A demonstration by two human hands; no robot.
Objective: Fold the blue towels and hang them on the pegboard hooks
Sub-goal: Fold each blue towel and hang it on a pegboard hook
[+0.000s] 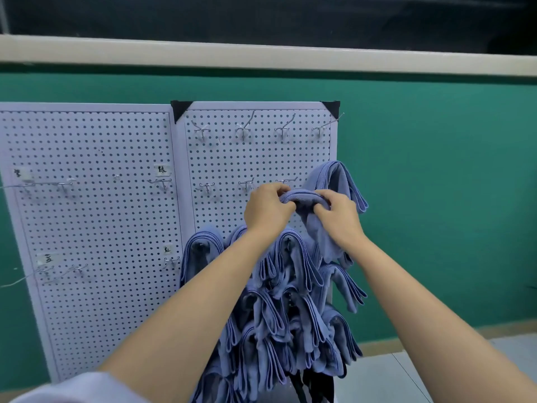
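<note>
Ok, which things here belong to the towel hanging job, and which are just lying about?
Job in hand: blue towel, gripped by left hand and right hand; hung towels; right pegboard; its bare top-row hooks.
Just there: left pegboard, holding no towels; its paper labels; green wall.

Two pegboard panels carry four paper labels. Four bare hooks line the top row. The blue towels overlap beyond counting.
</note>
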